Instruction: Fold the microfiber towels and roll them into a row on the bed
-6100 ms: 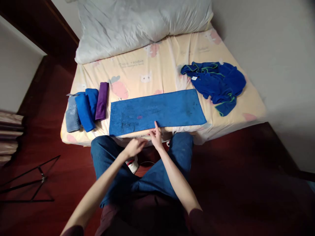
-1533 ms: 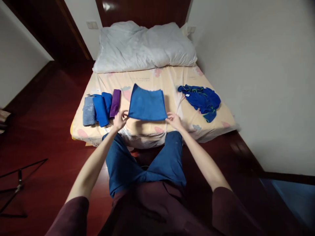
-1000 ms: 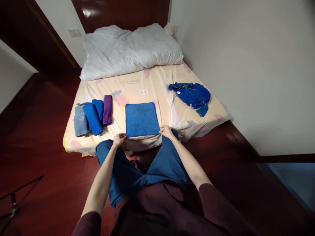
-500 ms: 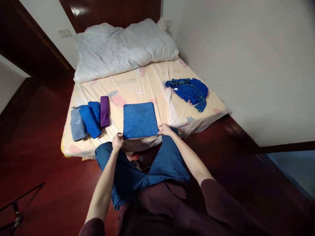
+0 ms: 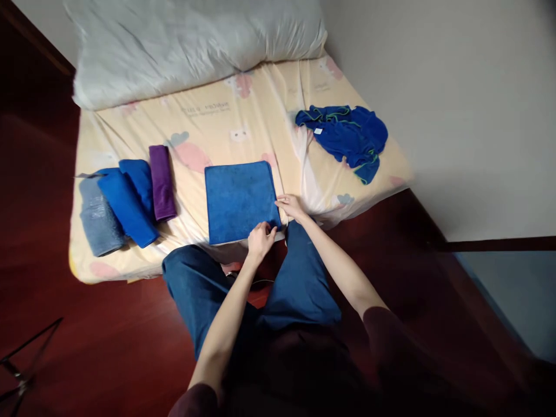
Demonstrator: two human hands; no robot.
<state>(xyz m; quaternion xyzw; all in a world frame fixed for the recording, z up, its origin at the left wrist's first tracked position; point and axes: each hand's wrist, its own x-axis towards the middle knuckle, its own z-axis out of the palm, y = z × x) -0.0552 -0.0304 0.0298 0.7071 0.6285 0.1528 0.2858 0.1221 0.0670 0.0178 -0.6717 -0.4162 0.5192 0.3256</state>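
A square blue towel (image 5: pixel 241 197) lies flat at the front edge of the bed, its lower edge close to my knees. My left hand (image 5: pixel 260 240) has its fingers closed at the towel's near right corner, thumb and forefinger pinching there. Just beyond it, my right hand (image 5: pixel 290 207) holds the towel's right edge between its fingertips, a little above that corner. Left of the towel lie a rolled purple towel (image 5: pixel 162 182), rolled bright blue towels (image 5: pixel 128 205) and a grey-blue folded towel (image 5: pixel 99 220).
A crumpled blue cloth with green edging (image 5: pixel 347 139) lies at the bed's right side. A large white pillow or quilt (image 5: pixel 195 46) fills the far end of the patterned bed sheet (image 5: pixel 243 119). The wall (image 5: pixel 456 127) stands right; thin black stand legs (image 5: pixel 21 379) show on the floor at lower left.
My left hand has left the towel's near left corner and moved right to the near right corner. My right hand has shifted slightly up the right edge. The view has tilted down.
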